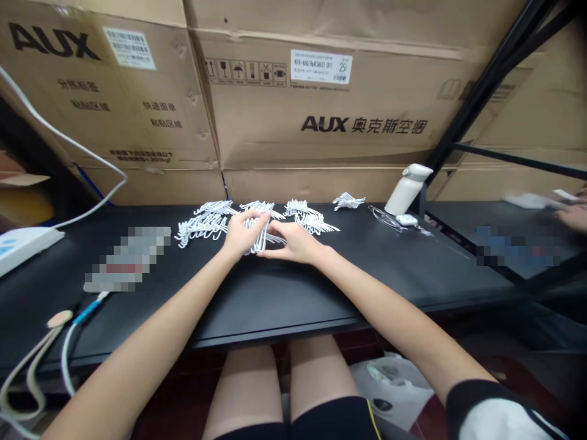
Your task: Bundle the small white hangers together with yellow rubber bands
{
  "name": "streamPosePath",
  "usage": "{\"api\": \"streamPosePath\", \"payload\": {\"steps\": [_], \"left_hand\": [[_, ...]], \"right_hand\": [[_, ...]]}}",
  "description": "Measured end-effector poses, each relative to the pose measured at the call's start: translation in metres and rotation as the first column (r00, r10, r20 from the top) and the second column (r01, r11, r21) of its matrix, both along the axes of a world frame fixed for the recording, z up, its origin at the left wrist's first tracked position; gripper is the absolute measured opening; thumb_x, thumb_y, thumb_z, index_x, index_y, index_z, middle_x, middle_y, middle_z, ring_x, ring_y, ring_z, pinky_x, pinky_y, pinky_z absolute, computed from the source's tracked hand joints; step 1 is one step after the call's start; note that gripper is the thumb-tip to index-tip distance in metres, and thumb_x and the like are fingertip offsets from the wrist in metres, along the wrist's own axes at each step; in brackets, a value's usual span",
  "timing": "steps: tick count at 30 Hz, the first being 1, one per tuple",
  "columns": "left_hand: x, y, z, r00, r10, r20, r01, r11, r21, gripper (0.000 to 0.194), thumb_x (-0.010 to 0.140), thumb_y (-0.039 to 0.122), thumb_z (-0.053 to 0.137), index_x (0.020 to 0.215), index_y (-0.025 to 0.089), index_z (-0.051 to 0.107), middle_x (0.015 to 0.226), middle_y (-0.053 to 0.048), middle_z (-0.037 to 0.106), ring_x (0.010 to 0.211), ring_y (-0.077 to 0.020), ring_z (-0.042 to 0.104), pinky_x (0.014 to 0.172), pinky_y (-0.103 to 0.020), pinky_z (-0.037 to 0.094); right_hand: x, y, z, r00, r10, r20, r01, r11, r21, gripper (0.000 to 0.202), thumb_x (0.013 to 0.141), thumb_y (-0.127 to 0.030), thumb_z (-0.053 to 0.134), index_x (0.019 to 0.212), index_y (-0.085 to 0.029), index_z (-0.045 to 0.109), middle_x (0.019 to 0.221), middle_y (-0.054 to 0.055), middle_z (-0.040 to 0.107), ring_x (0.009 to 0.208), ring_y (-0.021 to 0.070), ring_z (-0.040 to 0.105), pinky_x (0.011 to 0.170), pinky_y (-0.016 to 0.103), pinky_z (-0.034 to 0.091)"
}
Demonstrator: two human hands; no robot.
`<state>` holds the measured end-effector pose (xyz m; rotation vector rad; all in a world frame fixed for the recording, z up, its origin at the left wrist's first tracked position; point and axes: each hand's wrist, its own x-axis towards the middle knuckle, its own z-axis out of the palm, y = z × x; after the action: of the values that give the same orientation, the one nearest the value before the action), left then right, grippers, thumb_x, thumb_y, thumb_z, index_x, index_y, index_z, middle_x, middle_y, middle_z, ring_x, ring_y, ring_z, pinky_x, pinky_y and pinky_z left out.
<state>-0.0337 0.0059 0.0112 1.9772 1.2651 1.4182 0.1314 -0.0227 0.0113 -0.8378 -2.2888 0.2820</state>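
Note:
Between my two hands is a small bundle of white hooks point(257, 239), just above the black tabletop point(293, 299). My left hand point(244, 232) is closed around the bundle's left side, thumb on top. My right hand point(296, 240) pinches its right side with thumb and fingers. Behind and left of my hands lie more white hooks point(202, 227) in rows. Further rows of hooks point(312, 221) lie behind my right hand. A separate small bundle of white hooks point(348, 200) rests farther right, near the back.
Cardboard boxes point(367, 104) wall off the back. On the right stand a white bottle point(406, 190), glasses point(385, 219) and a small white case point(406, 220). To the left lie a blurred-out phone-like slab point(131, 256), cables point(68, 348) and a white power strip point(27, 244). Another person's hand point(573, 215) shows far right.

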Motion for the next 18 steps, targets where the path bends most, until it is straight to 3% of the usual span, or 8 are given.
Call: {"api": "streamPosePath", "payload": {"steps": [6, 11, 18], "left_hand": [[0.0008, -0.0021, 0.0017, 0.999, -0.038, -0.009, 0.038, 0.999, -0.011, 0.029, 0.079, 0.045, 0.058, 0.07, 0.019, 0.068, 0.075, -0.002, 0.07, 0.078, -0.0218, 0.064, 0.082, -0.032, 0.047], [0.0001, -0.001, 0.0028, 0.999, -0.049, 0.009, 0.05, 0.997, -0.06, 0.027, 0.077, 0.044, 0.06, 0.07, 0.019, 0.068, 0.075, -0.002, 0.07, 0.079, -0.0214, 0.063, 0.084, -0.032, 0.046], [-0.001, -0.0002, 0.0065, 0.973, -0.017, 0.231, 0.067, 0.976, -0.208, 0.032, 0.072, 0.049, 0.066, 0.07, 0.017, 0.067, 0.072, -0.002, 0.066, 0.071, -0.0176, 0.059, 0.074, -0.03, 0.047]], "right_hand": [[-0.0004, -0.001, 0.0004, 1.0, -0.026, 0.0, 0.026, 0.999, 0.033, 0.042, 0.077, -0.059, 0.06, 0.078, -0.019, 0.049, 0.066, -0.003, 0.049, 0.057, 0.0106, 0.042, 0.056, 0.024, 0.035], [-0.0003, -0.0025, 0.0011, 1.0, -0.029, 0.011, 0.029, 0.999, 0.023, 0.037, 0.078, -0.055, 0.059, 0.08, -0.019, 0.05, 0.068, -0.002, 0.053, 0.058, 0.0106, 0.045, 0.058, 0.025, 0.037], [0.0016, -0.0017, 0.0011, 0.998, -0.03, -0.056, 0.034, 0.997, 0.074, 0.034, 0.074, -0.042, 0.062, 0.096, -0.017, 0.054, 0.081, 0.002, 0.061, 0.063, 0.0122, 0.053, 0.062, 0.026, 0.042]]}}
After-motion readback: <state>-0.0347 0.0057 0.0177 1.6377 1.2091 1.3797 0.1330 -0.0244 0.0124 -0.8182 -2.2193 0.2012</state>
